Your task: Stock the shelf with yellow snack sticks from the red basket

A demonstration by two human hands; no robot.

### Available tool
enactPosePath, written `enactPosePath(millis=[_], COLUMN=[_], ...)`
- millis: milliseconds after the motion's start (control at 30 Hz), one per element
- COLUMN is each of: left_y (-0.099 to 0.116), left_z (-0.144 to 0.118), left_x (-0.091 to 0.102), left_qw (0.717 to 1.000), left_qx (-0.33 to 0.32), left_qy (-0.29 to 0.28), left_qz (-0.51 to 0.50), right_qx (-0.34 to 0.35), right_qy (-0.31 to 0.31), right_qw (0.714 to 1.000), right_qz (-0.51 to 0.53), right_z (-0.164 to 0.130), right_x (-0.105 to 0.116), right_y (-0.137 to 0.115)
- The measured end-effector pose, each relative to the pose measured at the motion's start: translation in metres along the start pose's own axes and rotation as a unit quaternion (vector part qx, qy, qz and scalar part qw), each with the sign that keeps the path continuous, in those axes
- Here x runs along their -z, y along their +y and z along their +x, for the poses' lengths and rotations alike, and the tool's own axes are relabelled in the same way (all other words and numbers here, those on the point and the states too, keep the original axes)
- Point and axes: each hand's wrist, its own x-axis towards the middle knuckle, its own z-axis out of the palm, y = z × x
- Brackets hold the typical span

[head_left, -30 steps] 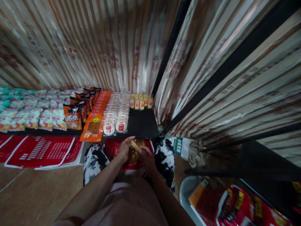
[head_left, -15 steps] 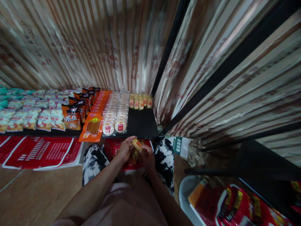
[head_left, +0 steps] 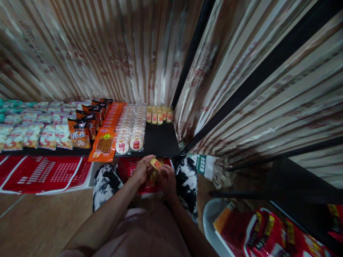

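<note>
Above a red basket between my knees, I hold a small yellow snack packet with a red label. My left hand pinches its left end. At its right end, the fingers of my right hand are closed on the wrapper's edge. More yellow packets lie in the basket, partly hidden by my hands. Similar small packets stand in short rows at the back right of the black shelf.
Left along the shelf are round white crackers in clear packs, orange flat bags, orange-black bags and white bags. Red baskets sit below at left. Black posts and a striped curtain stand behind. Red bags lie at lower right.
The packet has turned slightly, so its red label faces up more. Both hands stay at nearly the same place. The whole view has shifted a little.
</note>
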Motion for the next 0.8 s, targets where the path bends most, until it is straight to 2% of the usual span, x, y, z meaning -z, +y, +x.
enactPosePath(millis=[167,267,800], left_y=[0.005,0.007,0.002], left_z=[-0.005,-0.007,-0.008], left_x=[-0.004,-0.003,0.000], left_qw=[0.999,0.999,0.999], left_qx=[0.027,0.019,0.014], left_qy=[0.016,0.008,0.034], left_qz=[0.019,0.030,0.024], right_qx=[0.017,0.021,-0.023], right_qy=[-0.016,-0.027,-0.094], right_qw=[1.000,0.999,0.995], right_qz=[-0.013,-0.011,0.003], right_z=[0.000,0.001,0.018], right_x=[0.002,0.004,0.012], right_y=[0.001,0.000,-0.005])
